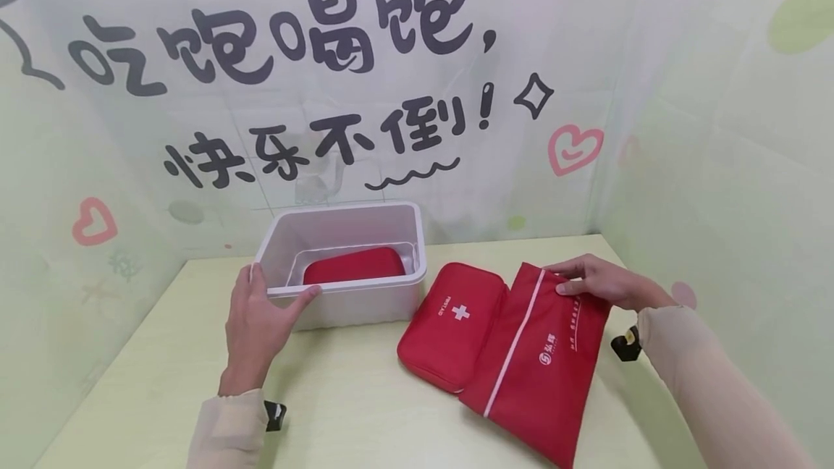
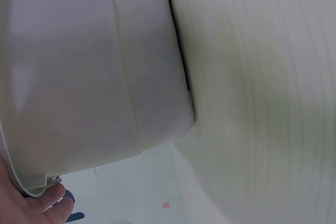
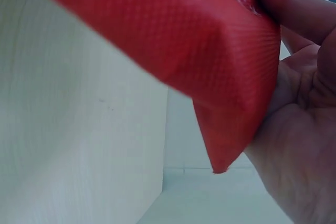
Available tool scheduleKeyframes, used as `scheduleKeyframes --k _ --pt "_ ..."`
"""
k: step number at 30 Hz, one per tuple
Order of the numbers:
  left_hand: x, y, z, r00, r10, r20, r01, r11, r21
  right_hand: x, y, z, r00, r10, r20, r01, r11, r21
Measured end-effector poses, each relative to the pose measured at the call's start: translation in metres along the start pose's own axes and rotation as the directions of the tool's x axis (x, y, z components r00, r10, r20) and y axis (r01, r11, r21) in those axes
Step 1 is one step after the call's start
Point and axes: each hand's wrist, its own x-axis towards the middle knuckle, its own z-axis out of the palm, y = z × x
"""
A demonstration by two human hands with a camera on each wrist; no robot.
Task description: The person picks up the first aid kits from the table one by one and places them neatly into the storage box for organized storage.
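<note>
A white plastic bin (image 1: 355, 306) stands at the back of the table, with a red case (image 1: 355, 265) lying inside it. My left hand (image 1: 259, 320) grips the bin's near left corner, thumb along the front rim; the left wrist view shows fingertips (image 2: 52, 198) hooked at the rim. On the right, my right hand (image 1: 602, 281) pinches the top edge of a flat red fabric pouch (image 1: 541, 353) with a white stripe and printed lettering. This pouch is tilted and overlaps the right side of a red first aid case (image 1: 449, 324) marked with a white cross.
The pale wooden table (image 1: 365, 396) meets printed curtain walls (image 1: 495, 187) at the back and both sides. Black wrist devices show beside both sleeves. In the right wrist view, the pouch's folded corner hangs beyond the table edge.
</note>
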Motion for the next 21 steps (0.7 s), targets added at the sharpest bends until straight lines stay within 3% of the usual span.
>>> scheduleKeyframes --k 6,21 --pt "0.001 0.0 -0.001 1.0 -0.007 0.007 0.007 1.0 0.002 0.003 -0.008 0.004 1.0 0.001 -0.031 0.002 0.996 0.086" --pt "0.0 0.001 -0.002 1.0 0.0 0.002 0.0 1.0 0.005 0.016 -0.031 0.014 0.994 -0.046 -0.097 0.061 0.986 0.154"
